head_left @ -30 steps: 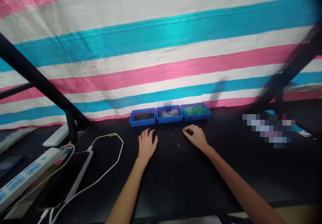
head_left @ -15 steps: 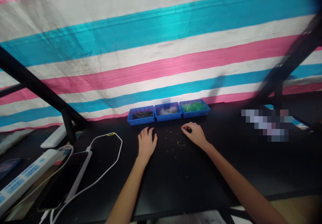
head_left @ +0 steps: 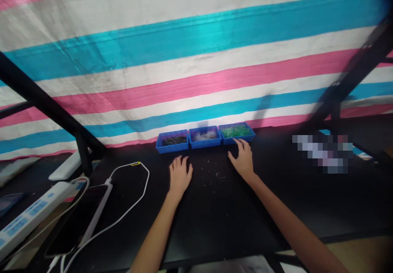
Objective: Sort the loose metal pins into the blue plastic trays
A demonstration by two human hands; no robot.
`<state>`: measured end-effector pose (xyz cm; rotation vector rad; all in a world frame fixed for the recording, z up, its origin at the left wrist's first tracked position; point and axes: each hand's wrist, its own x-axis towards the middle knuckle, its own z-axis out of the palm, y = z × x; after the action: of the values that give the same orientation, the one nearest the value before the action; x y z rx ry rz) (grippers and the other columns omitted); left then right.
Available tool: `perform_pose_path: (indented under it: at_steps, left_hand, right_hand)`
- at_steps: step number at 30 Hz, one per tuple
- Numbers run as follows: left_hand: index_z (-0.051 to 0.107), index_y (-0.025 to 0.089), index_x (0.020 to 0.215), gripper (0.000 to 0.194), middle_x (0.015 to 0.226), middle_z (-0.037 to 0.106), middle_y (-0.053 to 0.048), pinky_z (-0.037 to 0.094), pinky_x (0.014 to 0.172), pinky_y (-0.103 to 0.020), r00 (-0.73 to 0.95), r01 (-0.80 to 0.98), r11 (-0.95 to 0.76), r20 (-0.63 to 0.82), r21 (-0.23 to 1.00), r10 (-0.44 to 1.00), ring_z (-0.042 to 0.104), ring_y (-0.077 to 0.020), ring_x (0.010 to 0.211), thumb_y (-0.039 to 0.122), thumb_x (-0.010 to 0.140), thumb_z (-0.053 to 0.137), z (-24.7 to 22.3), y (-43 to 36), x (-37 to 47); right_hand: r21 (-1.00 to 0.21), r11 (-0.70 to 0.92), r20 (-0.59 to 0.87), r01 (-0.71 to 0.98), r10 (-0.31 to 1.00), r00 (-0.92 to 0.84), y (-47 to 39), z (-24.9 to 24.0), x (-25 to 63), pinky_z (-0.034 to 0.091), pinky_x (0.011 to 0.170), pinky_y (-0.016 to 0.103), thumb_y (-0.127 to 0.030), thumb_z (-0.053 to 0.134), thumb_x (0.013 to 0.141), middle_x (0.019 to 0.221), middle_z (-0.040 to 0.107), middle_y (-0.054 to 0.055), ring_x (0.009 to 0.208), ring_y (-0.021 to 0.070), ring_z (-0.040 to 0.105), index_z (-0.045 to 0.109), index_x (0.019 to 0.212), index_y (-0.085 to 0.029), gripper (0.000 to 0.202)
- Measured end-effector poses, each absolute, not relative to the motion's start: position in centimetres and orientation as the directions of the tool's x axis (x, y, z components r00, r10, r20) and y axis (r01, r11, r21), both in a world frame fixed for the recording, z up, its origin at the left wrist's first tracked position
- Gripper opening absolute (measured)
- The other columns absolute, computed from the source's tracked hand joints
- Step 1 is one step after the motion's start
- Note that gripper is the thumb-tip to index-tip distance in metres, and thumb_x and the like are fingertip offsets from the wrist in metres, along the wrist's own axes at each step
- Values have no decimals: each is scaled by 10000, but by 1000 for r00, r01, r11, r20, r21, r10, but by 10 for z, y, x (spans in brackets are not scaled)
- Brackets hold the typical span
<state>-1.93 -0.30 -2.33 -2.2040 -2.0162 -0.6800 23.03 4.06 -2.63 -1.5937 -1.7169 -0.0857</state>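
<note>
Three blue trays stand side by side at the back of the black table (head_left: 196, 224). Dark thin metal pieces fill the left tray (head_left: 172, 148), clear or whitish pieces lie in the middle tray (head_left: 205, 143), and green pieces are in the right tray (head_left: 236, 138). My left hand (head_left: 180, 177) rests on the table in front of the left tray, fingers spread, holding nothing. Just before the right tray, my right hand (head_left: 244, 160) is open, fingertips near its front rim. Several tiny pale bits (head_left: 216, 175) lie scattered on the table between my hands.
At the left lie a phone (head_left: 78, 219) with a white cable (head_left: 135, 201) and a white power strip (head_left: 33, 217). Black frame bars (head_left: 52, 111) rise on both sides. A striped sheet (head_left: 196, 68) hangs behind the table. A blurred patch (head_left: 325, 152) covers something at the right.
My right hand has opened from a pinch and moved forward and slightly right, up to the green pieces' tray. My left hand has stayed in place.
</note>
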Motion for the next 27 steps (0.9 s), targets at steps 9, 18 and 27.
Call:
perform_pose_path:
  at_steps: [9,18,27]
  left_hand:
    - [331,239,1294,422,1308,422,-70,302,1012,-390,350,700,-448,279,557,894,345,-175,1238,302,876,340,-6,-23,31]
    - [264,272,1347,463,1437,243,-32,214,1065,-444,462,640,-563,324,523,826,127,-208,1341,345,892,305,32,-31,85]
    - [316,285,1331,439,1428,267,-4,157,1080,-479,605,555,-671,316,491,731,113,-212,1341,344,898,273,23,-20,146]
  right_hand:
    - [-215,179,627,960,779,-5,40,-2,255,186,975,461,-343,450,815,1018,586,121,1033,261,465,581,1029,-157,312]
    - [-549,140,499,824,846,188,-59,26,285,354,849,392,-384,452,824,932,645,53,865,219,571,654,942,-262,264]
    - [-848,49,127,528,986,111,-70,-1,314,421,881,404,-365,515,768,1101,600,85,1010,251,549,621,1066,-214,350]
